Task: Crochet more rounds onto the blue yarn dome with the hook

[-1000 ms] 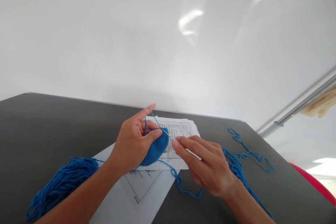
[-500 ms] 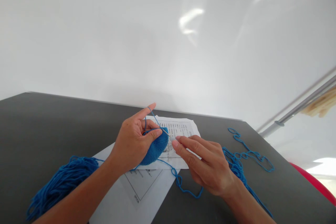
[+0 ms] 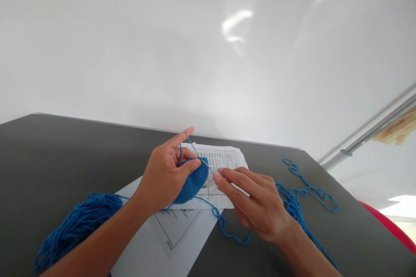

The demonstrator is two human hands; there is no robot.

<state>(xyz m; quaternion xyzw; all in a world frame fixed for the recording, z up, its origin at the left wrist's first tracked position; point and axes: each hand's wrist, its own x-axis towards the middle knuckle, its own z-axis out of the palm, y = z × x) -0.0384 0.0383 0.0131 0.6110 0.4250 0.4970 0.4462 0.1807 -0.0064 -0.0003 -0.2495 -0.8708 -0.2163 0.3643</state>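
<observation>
My left hand [image 3: 168,173] pinches a rounded blue crochet piece [image 3: 194,186] by its upper edge, between thumb and fingers. Its index finger points up and away, with a strand of blue yarn [image 3: 192,143] looped over it and running down to the piece. In my right hand [image 3: 255,201] is a crochet hook [image 3: 206,164] with a grey handle, held between thumb and fingertips. The hook's thin metal shaft reaches the top edge of the piece beside my left thumb. Its tip is too small to make out among the stitches.
Under the hands lie printed sheets of paper [image 3: 169,255] on the dark table [image 3: 81,156]. A blue yarn bundle [image 3: 81,220] rests at the left, partly behind my forearm. Loose blue yarn [image 3: 294,203] tangles at the right. A white wall [image 3: 130,52] rises behind the table.
Almost nothing differs. Both hands, the crochet piece and the hook keep nearly the same place; any shift of the hook is too slight to tell.
</observation>
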